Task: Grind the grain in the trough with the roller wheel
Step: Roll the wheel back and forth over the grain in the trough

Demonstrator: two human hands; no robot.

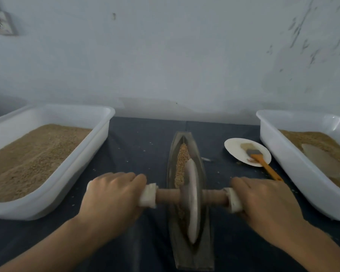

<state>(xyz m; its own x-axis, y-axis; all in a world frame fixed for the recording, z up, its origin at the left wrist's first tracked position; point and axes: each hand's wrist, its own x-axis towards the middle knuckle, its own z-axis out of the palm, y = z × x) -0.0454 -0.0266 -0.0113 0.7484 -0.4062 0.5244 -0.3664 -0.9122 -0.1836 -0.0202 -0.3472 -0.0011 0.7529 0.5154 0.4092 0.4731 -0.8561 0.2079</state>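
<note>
Hands, left (pixel 114 195) and right (pixel 263 201), grip roller wheel (pixel 192 203) axle in trough (pixel 202 242).

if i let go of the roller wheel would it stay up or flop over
Probably flop: the wheel is a thin disc standing on edge in the narrow trough, steadied only by the left hand and right hand gripping its axle. It could also roll along the groove.

White tubs (pixel 98 138) of tan grain (pixel 35 154), dark blue table (pixel 141 146), orange-handled brush (pixel 263 163).
</note>
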